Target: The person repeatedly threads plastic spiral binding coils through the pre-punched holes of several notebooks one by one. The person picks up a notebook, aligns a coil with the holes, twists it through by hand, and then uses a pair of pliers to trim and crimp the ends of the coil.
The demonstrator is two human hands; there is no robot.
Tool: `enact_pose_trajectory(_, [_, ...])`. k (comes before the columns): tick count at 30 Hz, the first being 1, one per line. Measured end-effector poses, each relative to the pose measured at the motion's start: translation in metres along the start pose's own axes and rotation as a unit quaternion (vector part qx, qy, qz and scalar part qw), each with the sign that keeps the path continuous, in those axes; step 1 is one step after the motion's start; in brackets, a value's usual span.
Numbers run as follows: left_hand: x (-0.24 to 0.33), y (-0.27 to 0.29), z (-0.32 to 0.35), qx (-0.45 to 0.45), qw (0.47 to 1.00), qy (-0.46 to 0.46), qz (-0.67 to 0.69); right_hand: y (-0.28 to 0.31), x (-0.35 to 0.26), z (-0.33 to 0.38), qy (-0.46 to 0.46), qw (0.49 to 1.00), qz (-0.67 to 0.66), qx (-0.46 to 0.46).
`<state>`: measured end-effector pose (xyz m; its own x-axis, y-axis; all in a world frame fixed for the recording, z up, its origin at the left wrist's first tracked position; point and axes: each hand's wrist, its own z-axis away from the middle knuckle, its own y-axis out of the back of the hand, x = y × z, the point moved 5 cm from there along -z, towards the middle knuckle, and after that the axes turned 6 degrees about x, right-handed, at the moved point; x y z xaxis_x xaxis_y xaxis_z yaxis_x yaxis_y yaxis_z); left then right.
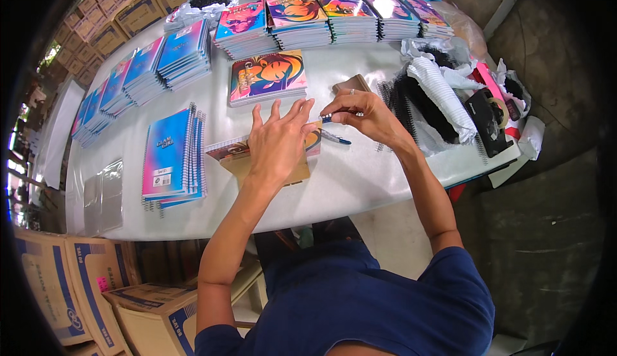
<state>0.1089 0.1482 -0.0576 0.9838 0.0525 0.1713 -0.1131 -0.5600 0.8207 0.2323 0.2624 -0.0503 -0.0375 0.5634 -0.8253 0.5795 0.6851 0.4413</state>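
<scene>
My left hand (277, 138) lies with fingers spread on an unbound notebook (230, 150), pressing it to the table; its cover and brown cardboard back show around the hand. At the notebook's far right corner, my right hand (363, 113) pinches at a small dark blue piece (326, 118), too small to make out. A blue pen (337, 138) lies just under that corner. Beyond my hands sits a short stack of notebooks (267, 76) with colourful illustrated covers. To the left, spiral-bound notebooks (172, 153) with blue and pink covers are piled.
Tall notebook stacks (301, 18) line the table's far side, and more blue ones (143, 70) run along the left. On the right lie black spiral coils (418, 108), white wrapping (443, 95) and a black tape dispenser (486, 121). Cardboard boxes (154, 308) stand below left.
</scene>
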Motion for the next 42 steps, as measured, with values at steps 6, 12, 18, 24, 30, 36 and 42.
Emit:
enact_pose_trajectory(6, [0.000, 0.002, 0.000, -0.038, 0.999, 0.012, 0.012, -0.001, -0.003, -0.004, 0.061, 0.995, 0.064, -0.053])
enact_pose_trajectory(12, [0.001, 0.002, 0.000, -0.042, 0.999, 0.010, 0.014, -0.001, -0.011, 0.000, 0.079, 0.992, 0.082, -0.059])
enact_pose_trajectory(18, [0.017, 0.010, 0.000, 0.028, 0.998, -0.061, 0.021, -0.008, -0.018, 0.003, 0.054, 0.979, 0.160, -0.118])
enact_pose_trajectory(24, [0.021, -0.003, 0.001, -0.162, 0.986, -0.025, -0.044, 0.031, 0.048, -0.031, -0.006, 0.971, 0.127, -0.201])
enact_pose_trajectory(30, [0.026, -0.001, -0.001, -0.160, 0.985, -0.065, -0.019, 0.053, 0.150, -0.043, -0.056, 0.842, 0.511, -0.166])
enact_pose_trajectory(36, [0.008, 0.003, 0.002, -0.015, 0.997, -0.068, -0.043, 0.065, 0.113, -0.060, -0.120, 0.944, 0.212, -0.224])
enact_pose_trajectory(42, [-0.008, 0.014, 0.001, -0.004, 0.998, 0.050, 0.023, 0.008, 0.052, -0.048, -0.068, 0.947, 0.020, -0.313])
